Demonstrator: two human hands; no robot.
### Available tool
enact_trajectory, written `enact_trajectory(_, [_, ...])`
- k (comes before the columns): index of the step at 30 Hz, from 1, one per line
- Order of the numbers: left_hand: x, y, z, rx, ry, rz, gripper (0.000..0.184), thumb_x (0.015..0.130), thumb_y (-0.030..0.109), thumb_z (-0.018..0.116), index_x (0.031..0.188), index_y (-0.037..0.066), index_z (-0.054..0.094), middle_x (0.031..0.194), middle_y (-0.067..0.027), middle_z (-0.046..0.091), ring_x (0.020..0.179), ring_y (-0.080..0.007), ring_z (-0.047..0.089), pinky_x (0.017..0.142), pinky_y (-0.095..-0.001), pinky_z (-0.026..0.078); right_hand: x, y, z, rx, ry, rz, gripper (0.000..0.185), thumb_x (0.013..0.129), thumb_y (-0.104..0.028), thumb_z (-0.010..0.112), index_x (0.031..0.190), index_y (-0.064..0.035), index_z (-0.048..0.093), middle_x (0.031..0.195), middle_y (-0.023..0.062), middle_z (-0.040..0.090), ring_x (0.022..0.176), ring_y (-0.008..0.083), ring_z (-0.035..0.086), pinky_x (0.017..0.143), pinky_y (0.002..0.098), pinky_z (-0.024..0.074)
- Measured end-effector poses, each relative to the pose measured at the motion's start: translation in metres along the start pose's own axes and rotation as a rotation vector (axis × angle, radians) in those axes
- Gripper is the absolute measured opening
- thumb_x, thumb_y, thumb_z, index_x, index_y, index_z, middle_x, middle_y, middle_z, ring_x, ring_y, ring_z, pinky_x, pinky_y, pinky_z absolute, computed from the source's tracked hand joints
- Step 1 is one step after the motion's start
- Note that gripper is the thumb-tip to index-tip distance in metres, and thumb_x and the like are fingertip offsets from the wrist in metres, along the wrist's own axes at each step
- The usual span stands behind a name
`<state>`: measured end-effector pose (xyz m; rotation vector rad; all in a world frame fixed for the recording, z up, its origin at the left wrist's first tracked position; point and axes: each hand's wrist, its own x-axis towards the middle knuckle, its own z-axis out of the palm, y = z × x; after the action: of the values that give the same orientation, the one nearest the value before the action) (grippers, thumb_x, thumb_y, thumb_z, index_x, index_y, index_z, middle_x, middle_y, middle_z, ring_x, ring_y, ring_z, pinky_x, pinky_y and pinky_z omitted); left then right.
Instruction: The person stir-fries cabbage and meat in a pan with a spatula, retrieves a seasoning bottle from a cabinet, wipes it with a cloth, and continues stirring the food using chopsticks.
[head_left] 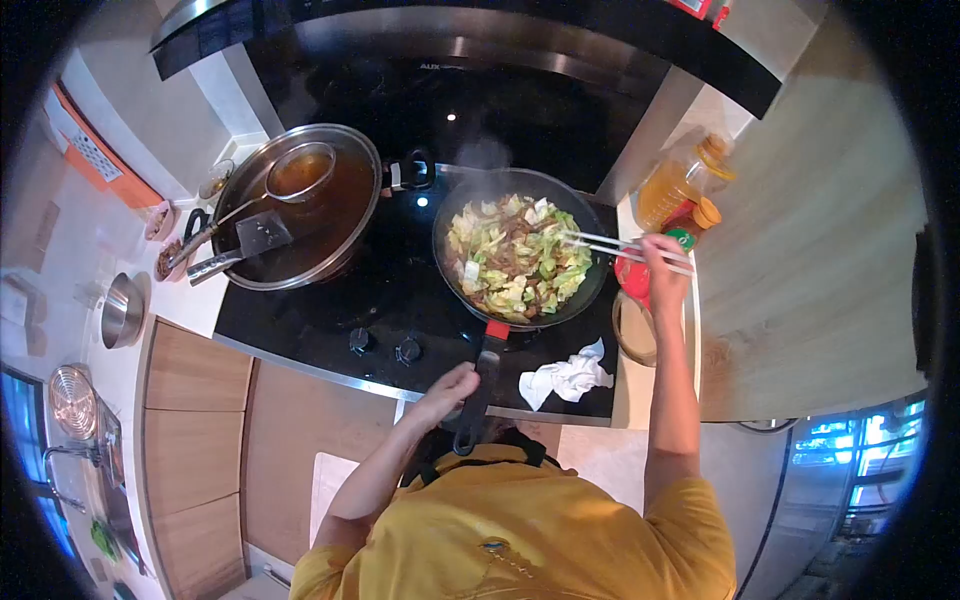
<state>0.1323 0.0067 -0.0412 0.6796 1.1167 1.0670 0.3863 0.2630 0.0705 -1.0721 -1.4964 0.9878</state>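
Note:
In the head view, a dark frying pan (437, 255) sits on the right side of the hob, full of chopped cabbage (515, 290) mixed with brown strips, perhaps meat. Steam rises from it. My left hand (447, 393) is closed at the pan's black handle (484, 375), which partly hides the fingertips. Long pale chopsticks (625, 248) are pinched in my right hand (664, 270), to the right of the pan. Their tips reach into the cabbage near the pan's right side.
A wide pot (345, 262) of brown liquid stands on the left, with a strainer (300, 172) and a spatula (265, 233) across it. Oil bottles (668, 190) stand at the right wall. A crumpled white cloth (568, 377) lies on the hob's front right corner, near control knobs (408, 350).

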Motion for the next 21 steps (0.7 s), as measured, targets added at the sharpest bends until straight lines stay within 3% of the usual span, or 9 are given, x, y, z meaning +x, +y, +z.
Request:
enact_trajectory(2, [0.003,-0.017,-0.022,0.090,0.158,0.286,0.020,0.095,0.023,0.054,0.106,0.006,0.057,0.078,-0.0006,0.057,0.072,-0.0088,0.055,0.070,-0.0235,0.045,-0.006,-0.001,-0.004,-0.166,0.129,-0.331,0.013,0.086,-0.010,0.062,0.088,0.0018,0.066,0.084,0.0091,0.067,0.071,0.0152,0.064,0.066,0.0286,0.0520])
enact_trajectory(5, [-0.002,-0.032,-0.047,0.069,0.729,0.495,0.018,0.093,0.016,0.058,0.107,0.006,0.053,0.083,0.0008,0.052,0.076,-0.0072,0.048,0.071,-0.0218,0.042,-0.016,0.050,0.016,-0.305,-0.083,-0.298,0.010,0.085,-0.008,0.063,0.088,0.0012,0.067,0.085,0.0101,0.067,0.072,0.0171,0.064,0.067,0.0289,0.0515])
enact_trajectory(6, [-0.002,-0.035,-0.062,0.152,0.847,0.553,0.018,0.093,0.017,0.056,0.107,0.006,0.051,0.085,0.0006,0.050,0.077,-0.0073,0.045,0.071,-0.0220,0.041,-0.025,0.047,0.030,-0.293,-0.120,-0.430,0.008,0.083,-0.005,0.063,0.087,0.0011,0.067,0.083,0.0120,0.067,0.073,0.0193,0.064,0.066,0.0294,0.0508])
enact_trajectory(7, [-0.001,-0.037,-0.078,0.243,0.955,0.587,0.018,0.094,0.018,0.055,0.106,0.005,0.051,0.086,-0.0008,0.050,0.078,-0.0087,0.046,0.072,-0.0229,0.041,-0.036,0.039,0.050,-0.278,-0.161,-0.564,0.006,0.081,-0.001,0.063,0.086,0.0010,0.067,0.082,0.0138,0.066,0.074,0.0215,0.064,0.066,0.0300,0.0501])
enact_trajectory(11, [0.013,-0.038,-0.139,0.594,1.286,0.619,0.025,0.094,0.021,0.053,0.106,-0.001,0.052,0.094,-0.0153,0.058,0.089,-0.0284,0.055,0.081,-0.0371,0.044,-0.069,-0.019,0.084,-0.161,-0.268,-0.456,0.009,0.078,0.005,0.066,0.086,0.0018,0.067,0.083,0.0141,0.067,0.072,0.0216,0.064,0.065,0.0303,0.0502])
enact_trajectory(13, [0.020,-0.040,-0.160,0.719,1.318,0.566,0.025,0.094,0.022,0.050,0.104,-0.001,0.054,0.095,-0.0172,0.059,0.090,-0.0319,0.055,0.081,-0.0389,0.044,-0.075,-0.025,0.090,-0.078,-0.258,-0.551,0.009,0.078,0.004,0.066,0.087,0.0023,0.067,0.084,0.0130,0.067,0.073,0.0216,0.063,0.067,0.0298,0.0507])
enact_trajectory(17, [0.023,-0.040,-0.166,0.786,1.319,0.465,0.028,0.097,0.025,0.043,0.100,0.001,0.058,0.095,-0.0194,0.060,0.092,-0.0363,0.056,0.080,-0.0413,0.044,-0.078,0.011,0.124,0.132,-0.380,-0.397,0.011,0.079,0.003,0.066,0.089,0.0012,0.069,0.092,0.0138,0.067,0.084,0.0213,0.064,0.072,0.0297,0.0508])
enact_trajectory(19, [0.023,-0.042,-0.168,0.736,1.348,0.478,0.029,0.097,0.026,0.041,0.098,0.002,0.059,0.092,-0.0188,0.060,0.089,-0.0364,0.056,0.079,-0.0412,0.044,-0.061,0.024,0.126,0.034,-0.358,-0.482,0.012,0.079,0.002,0.065,0.091,0.0002,0.070,0.093,0.0124,0.067,0.083,0.0204,0.064,0.072,0.0296,0.0509])
enact_trajectory(21, [0.020,-0.045,-0.171,0.815,1.283,0.469,0.030,0.097,0.025,0.041,0.098,0.001,0.058,0.094,-0.0190,0.059,0.090,-0.0368,0.056,0.079,-0.0413,0.043,-0.035,0.042,0.106,-0.069,-0.203,-0.359,0.014,0.082,0.000,0.063,0.095,0.0003,0.069,0.094,0.0110,0.067,0.080,0.0181,0.064,0.072,0.0282,0.0512])
